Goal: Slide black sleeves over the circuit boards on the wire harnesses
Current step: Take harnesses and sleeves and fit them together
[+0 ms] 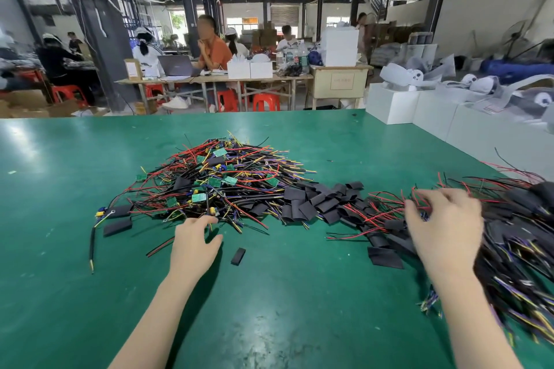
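Observation:
A tangled heap of wire harnesses (221, 183) with small green circuit boards lies in the middle of the green table (284, 293). Loose flat black sleeves (317, 201) are scattered to its right. One lone sleeve (238, 256) lies near my left hand (195, 244), which hovers open at the heap's front edge, fingertips touching the wires. My right hand (443, 225) rests on a second pile of sleeved harnesses (518, 237) at the right, fingers curled among red wires; whether it grips one is unclear.
White boxes (431, 111) line the table's far right edge. A stray black cable (92, 244) lies at the left. Other people sit at benches with red stools beyond the table's far edge.

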The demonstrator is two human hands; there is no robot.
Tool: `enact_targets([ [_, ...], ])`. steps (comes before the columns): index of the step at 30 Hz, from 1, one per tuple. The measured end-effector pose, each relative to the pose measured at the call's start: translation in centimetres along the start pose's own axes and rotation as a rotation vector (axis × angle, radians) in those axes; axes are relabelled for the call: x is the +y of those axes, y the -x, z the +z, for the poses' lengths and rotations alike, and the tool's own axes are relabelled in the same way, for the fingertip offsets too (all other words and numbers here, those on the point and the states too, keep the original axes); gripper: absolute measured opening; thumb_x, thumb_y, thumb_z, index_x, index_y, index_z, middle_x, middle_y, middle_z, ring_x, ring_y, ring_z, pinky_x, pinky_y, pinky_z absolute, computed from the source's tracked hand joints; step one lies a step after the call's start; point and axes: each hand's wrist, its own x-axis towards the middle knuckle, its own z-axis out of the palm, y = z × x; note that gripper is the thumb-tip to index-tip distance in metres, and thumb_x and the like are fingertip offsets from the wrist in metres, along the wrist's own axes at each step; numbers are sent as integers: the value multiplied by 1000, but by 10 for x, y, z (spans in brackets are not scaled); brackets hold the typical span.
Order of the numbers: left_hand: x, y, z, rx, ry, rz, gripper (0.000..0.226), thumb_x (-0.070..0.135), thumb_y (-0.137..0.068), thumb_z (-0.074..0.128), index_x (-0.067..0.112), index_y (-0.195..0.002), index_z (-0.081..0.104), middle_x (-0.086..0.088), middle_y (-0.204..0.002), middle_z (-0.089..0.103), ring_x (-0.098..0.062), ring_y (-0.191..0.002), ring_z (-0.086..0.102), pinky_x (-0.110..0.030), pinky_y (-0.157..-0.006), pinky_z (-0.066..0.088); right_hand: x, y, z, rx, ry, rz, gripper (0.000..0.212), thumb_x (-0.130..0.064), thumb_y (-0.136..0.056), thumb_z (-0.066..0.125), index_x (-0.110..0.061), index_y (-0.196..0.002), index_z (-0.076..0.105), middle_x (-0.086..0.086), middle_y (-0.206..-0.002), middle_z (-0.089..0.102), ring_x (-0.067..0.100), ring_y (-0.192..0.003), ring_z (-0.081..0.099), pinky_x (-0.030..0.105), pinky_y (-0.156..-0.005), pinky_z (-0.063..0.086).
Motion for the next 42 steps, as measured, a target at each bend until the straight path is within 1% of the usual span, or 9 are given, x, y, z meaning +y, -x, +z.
enact_targets([
  [4,0,0,0,-6,-1,8,24,10,-83,71,15,-106,69,-8,-100,64,-29,-102,58,-34,-87,43,-41,30,24,-283,-154,-275,20,-17,-71,79,-10,-90,76,12,-90,66,35,-87,59,43,-79,50],
  [11,1,-1,2,107,74,-39,15,9,-83,65,17,-97,65,2,-93,69,-19,-84,62,-31,-80,50,-91,39,85,-783,-115,-413,51,-38,-98,47,-19,-144,38,8,-154,28,24,-138,28,35,-112,28],
  [15,-2,-6,5,131,31,-44,24,25,-90,63,14,-110,55,-3,-101,58,-24,-87,57,-35,-76,46,-97,36,98,-760,-29,-395,38,-30,-97,48,-22,-134,52,3,-149,37,27,-129,39,35,-102,40],
  [24,-5,-12,3,127,28,-76,6,15,-87,66,11,-83,67,-3,-81,68,-26,-79,61,-28,-71,43,-90,34,84,-696,-172,-383,38,-18,-83,61,-19,-120,65,3,-116,59,25,-108,55,31,-88,45],
  [34,25,3,-21,-53,-181,-93,29,27,-74,69,16,-51,55,8,-52,53,-22,-63,54,-22,-54,34,-81,38,45,-644,-360,-317,37,-11,-76,66,-17,-112,70,3,-95,68,20,-88,62,30,-84,47],
  [36,29,3,-21,-3,-202,-21,28,37,-78,70,21,-57,59,9,-60,58,-19,-66,56,-22,-55,38,-77,42,42,-698,-302,-331,31,-14,-78,65,-20,-108,71,1,-95,68,20,-89,62,28,-83,46],
  [38,33,1,-17,77,-207,128,13,35,-85,66,26,-94,67,5,-95,66,-20,-94,59,-29,-72,47,-73,48,40,-734,-231,-350,26,-23,-83,62,-22,-108,71,-2,-100,69,18,-95,62,28,-85,45],
  [40,31,-8,-8,53,-397,283,45,25,-92,56,22,-136,47,-1,-135,52,-22,-124,45,-34,-95,41,-71,51,37,-758,-219,-355,25,-35,-86,60,-25,-107,70,-5,-101,68,16,-96,61,27,-86,45],
  [42,26,-13,0,-35,-539,323,57,18,-94,50,23,-148,31,-2,-154,32,-23,-138,30,-36,-106,32,-69,53,34,-841,-209,-390,36,-52,-81,63,-29,-108,69,-6,-99,65,14,-92,59,26,-83,46],
])
